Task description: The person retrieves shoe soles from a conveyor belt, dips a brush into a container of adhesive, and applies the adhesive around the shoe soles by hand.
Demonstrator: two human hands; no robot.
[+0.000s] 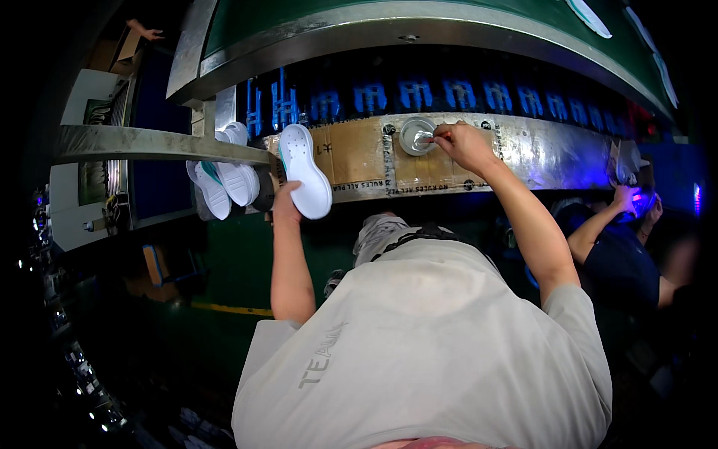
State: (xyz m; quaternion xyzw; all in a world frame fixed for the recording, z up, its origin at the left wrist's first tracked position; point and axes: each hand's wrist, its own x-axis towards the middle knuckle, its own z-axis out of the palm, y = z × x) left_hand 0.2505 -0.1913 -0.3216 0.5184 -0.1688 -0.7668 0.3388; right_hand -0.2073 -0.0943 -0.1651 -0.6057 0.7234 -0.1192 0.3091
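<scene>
My left hand (286,203) is closed on the heel-side edge of a white shoe sole (308,176), held tilted above the bench's left part with its broad face up. My right hand (465,146) is pinched round a thin tool with a reddish handle (429,139). The tool's far end reaches into a round, pale container (416,135) on the bench; its tip cannot be made out. More white soles (238,181) stand bunched to the left of my left hand, beside a metal bar.
Taped brown cardboard (348,153) covers part of the metal bench. Behind it runs a row of blue holders (415,95) under a raised green conveyor (299,26) carrying white soles (591,16). A metal bar (149,142) crosses at left. A co-worker's arm (598,232) is at the right.
</scene>
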